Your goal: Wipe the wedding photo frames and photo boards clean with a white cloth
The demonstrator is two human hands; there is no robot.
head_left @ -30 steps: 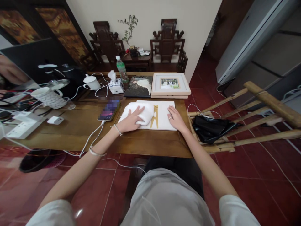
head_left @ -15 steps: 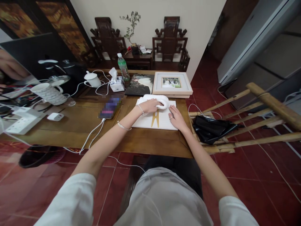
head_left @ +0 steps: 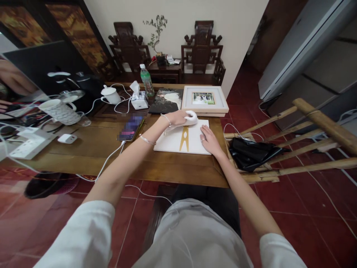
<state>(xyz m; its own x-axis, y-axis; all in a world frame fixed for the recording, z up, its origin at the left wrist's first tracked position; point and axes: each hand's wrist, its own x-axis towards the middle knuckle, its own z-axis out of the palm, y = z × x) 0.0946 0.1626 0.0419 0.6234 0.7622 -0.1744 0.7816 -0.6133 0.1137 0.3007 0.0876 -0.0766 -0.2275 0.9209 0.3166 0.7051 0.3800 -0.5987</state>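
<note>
My left hand (head_left: pixel 177 118) is closed on a bunched white cloth (head_left: pixel 191 118) over the far part of a white board (head_left: pixel 169 143). The board lies flat on the wooden table near its right end. A gold, forked shape (head_left: pixel 184 139) shows on the board's face, its top partly under the cloth. My right hand (head_left: pixel 209 139) rests with fingers stretched out on the board's right edge. The left hand and cloth hide some of the board's far edge.
Behind the board lie a framed photo (head_left: pixel 205 99) and a dark picture (head_left: pixel 166 100). A phone (head_left: pixel 131 128) with a white cable, a tissue box (head_left: pixel 139 99), a bottle (head_left: pixel 147 80) and a lidded cup (head_left: pixel 111 95) stand leftward. A bamboo chair (head_left: pixel 295 108) holds a black bag (head_left: pixel 251 152) at right.
My left hand has moved slightly left and away from me with the cloth, baring more of the board and the gold shape. My right hand stays in place.
</note>
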